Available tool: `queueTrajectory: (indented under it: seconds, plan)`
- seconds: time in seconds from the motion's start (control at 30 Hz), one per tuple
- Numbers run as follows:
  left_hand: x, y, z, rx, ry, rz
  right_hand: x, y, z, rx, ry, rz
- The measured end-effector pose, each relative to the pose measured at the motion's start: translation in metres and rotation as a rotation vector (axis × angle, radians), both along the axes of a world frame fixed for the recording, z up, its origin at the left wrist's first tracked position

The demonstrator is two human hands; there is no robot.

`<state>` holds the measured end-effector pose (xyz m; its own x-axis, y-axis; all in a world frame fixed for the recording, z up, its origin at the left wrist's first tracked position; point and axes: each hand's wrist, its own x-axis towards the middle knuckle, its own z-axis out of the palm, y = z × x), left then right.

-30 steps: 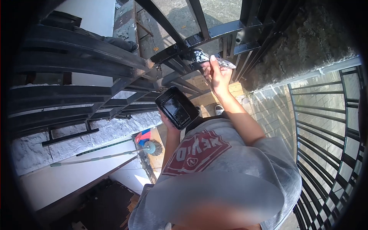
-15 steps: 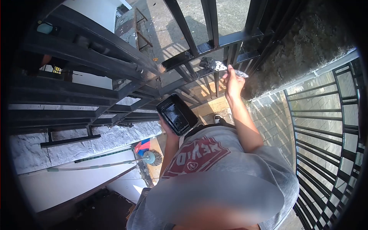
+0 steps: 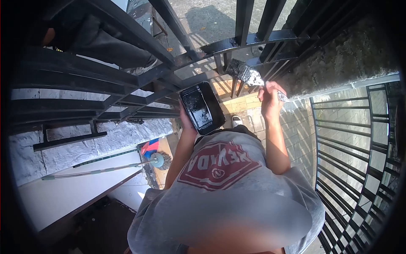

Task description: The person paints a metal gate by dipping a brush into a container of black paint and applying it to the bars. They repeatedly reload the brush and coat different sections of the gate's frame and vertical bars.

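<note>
My left hand (image 3: 186,117) is wrapped round the left side of a black tray (image 3: 218,111) with dark, glossy paint inside. In my right hand (image 3: 272,98) is a paintbrush (image 3: 253,78), its handle gripped between closed fingers. The brush has dark bristles and a white-flecked middle, and it points left, just below a black metal rail (image 3: 270,38) and apart from the tray. Glossy wet-looking patches show on that rail. Vertical black bars rise from it.
At the upper left, a person in dark trousers (image 3: 112,44) is behind the bars. A mop (image 3: 157,160) lies at the lower left beside a pale wall. Another barred metal panel (image 3: 344,122) stands at the right, below a rough ledge (image 3: 338,61).
The brush has moved away from the rail, down and to the right with my right hand. The tray sits slightly higher and farther right. More of the person's dark trousers shows behind the bars.
</note>
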<state>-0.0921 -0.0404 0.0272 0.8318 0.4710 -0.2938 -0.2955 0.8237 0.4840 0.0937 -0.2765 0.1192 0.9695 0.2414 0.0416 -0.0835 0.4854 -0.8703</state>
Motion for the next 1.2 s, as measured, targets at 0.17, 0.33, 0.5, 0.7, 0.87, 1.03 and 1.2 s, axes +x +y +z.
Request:
queueTrajectory:
  seconds: [0.17, 0.33, 0.5, 0.7, 0.87, 1.03, 1.2]
  plan:
    - [0.017, 0.002, 0.033, 0.02, -0.049, -0.106, -0.045, 0.021, 0.055, -0.671, -0.741, 0.292]
    - [0.023, -0.004, 0.053, 0.015, -0.033, -0.146, -0.07, 0.05, 0.059, -0.972, -1.13, 0.285]
    - [0.021, -0.003, 0.037, -0.029, -0.034, -0.228, -0.082, 0.064, 0.047, -1.162, -1.088, 0.243]
    - [0.024, -0.003, 0.024, -0.099, -0.009, -0.228, -0.093, 0.054, 0.043, -0.852, -0.466, 0.018]
    - [0.037, -0.004, 0.033, -0.097, 0.063, -0.316, -0.085, 0.045, 0.0, -0.077, 0.295, -0.043]
    - [0.054, -0.004, 0.025, -0.175, -0.025, -0.441, -0.065, 0.037, -0.005, 0.118, 0.523, -0.162]
    - [0.049, 0.0, 0.011, -0.217, -0.031, -0.45, -0.029, 0.029, 0.0, 0.364, 0.434, -0.147]
